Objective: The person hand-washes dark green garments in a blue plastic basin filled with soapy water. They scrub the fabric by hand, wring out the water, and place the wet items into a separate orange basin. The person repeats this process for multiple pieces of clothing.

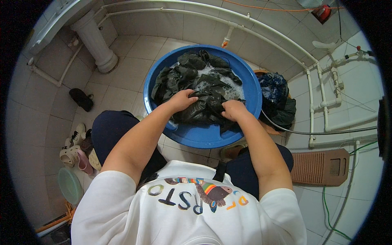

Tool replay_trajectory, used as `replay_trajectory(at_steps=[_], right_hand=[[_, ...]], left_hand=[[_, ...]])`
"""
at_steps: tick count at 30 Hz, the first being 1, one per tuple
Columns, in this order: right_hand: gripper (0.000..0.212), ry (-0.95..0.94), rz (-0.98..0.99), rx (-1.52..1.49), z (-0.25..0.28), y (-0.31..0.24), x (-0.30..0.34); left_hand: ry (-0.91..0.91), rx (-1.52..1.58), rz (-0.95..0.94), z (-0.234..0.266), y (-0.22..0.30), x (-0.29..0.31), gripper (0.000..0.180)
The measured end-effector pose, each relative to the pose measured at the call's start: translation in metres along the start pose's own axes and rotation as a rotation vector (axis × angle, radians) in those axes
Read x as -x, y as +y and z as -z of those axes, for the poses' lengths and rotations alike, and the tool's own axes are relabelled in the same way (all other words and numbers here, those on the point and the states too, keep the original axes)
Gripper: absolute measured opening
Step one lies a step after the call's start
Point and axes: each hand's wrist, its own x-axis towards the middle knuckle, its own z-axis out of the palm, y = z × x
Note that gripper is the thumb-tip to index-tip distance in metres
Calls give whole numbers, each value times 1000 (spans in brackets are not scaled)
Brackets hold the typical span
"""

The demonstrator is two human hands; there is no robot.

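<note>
Shoes (70, 156) lie near a pale green basin (70, 185); 1 white pillar (96, 45) stands on the tiled floor (132, 69).

Large, uneven lettering (184, 201) in olive, dark blue and orange stood on the person's white shirt (163, 224), at the near side, spread left and right of a printed brown animal head (216, 191).

the person is wearing a white shirt (163, 224) with short sleeves (108, 196); both forearms (141, 134), the left hand (181, 101) and the right hand (234, 110) are showing bare. a printed animal head (215, 192) with a brown mane and multicoloured stripes is decorating the shirt. large letters (184, 201) in green, black, blue and orange are running beside it. a black strap (220, 171) is showing at the shirt's edge. dark navy trousers (114, 126) are covering both knees.
</note>
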Motion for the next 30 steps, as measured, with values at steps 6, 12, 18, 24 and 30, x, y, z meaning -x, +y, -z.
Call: replay_trajectory(at_steps=[6, 12, 18, 24, 30], right_hand=[[29, -18, 10, 14, -1, 1, -1], [30, -28, 3, 8, 0, 1, -1], [32, -23, -2, -33, 1, -1, 0], [68, 224, 32, -568, -36, 41, -17], [59, 99, -39, -938, -42, 44, -50]], left_hand=[[21, 17, -1, 1, 3, 3, 49], [30, 10, -22, -1, 1, 2, 49], [21, 22, -71, 2, 3, 5, 49], [10, 647, 271, 21, 36, 21, 35], [-25, 1347, 364, 15, -4, -11, 49]])
